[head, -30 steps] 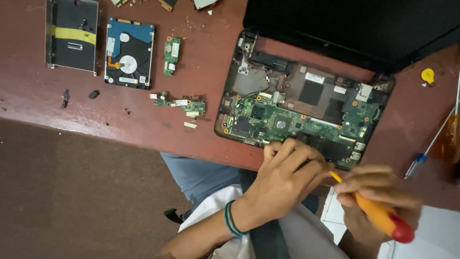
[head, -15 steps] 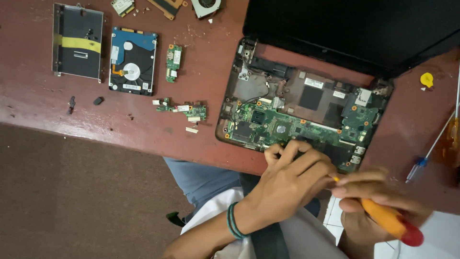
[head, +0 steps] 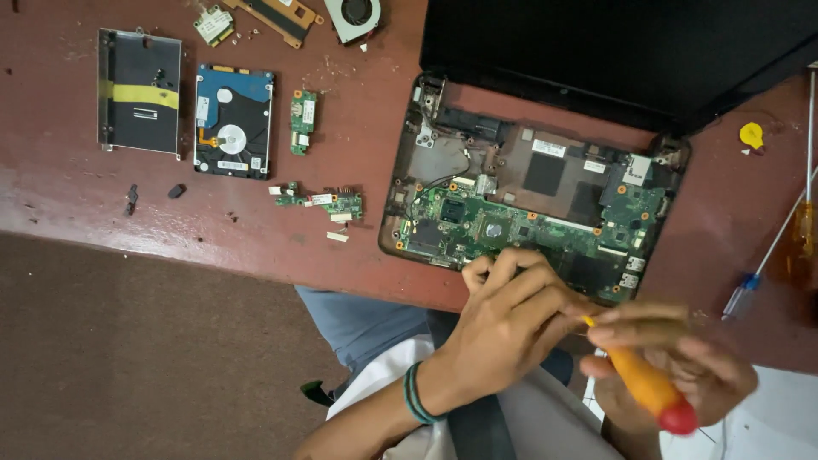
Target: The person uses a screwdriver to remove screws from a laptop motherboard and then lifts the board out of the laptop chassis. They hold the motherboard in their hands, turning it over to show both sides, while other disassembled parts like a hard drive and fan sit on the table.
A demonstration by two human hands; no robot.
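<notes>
Gripping an orange screwdriver (head: 641, 382) with a red butt cap, the right hand (head: 682, 366) is clenched round the handle at about 5 o'clock in the head view. The tool's long axis runs from 4 o'clock up toward 10 o'clock, its tip aimed at the near edge of the opened laptop base (head: 532, 209); the tip itself is hidden under the left hand (head: 511, 319). That left hand lies palm down, fingers spread and resting on the green motherboard (head: 511, 226) at the base's near edge, holding nothing that can be seen. A dark banded bracelet (head: 415, 393) circles its wrist.

White rectangular labels sit on the brown plate at the middle of the base. On the reddish bench (head: 358, 153), at 10 o'clock, a hard drive (head: 233, 121) shows a blue upper part and a round white label, just beside a dark metal caddy (head: 141, 92) crossed by a yellow strip. A yellow round sticker (head: 751, 135) lies at 2 o'clock, and a second screwdriver with a blue collar (head: 771, 255) at 3 o'clock.
</notes>
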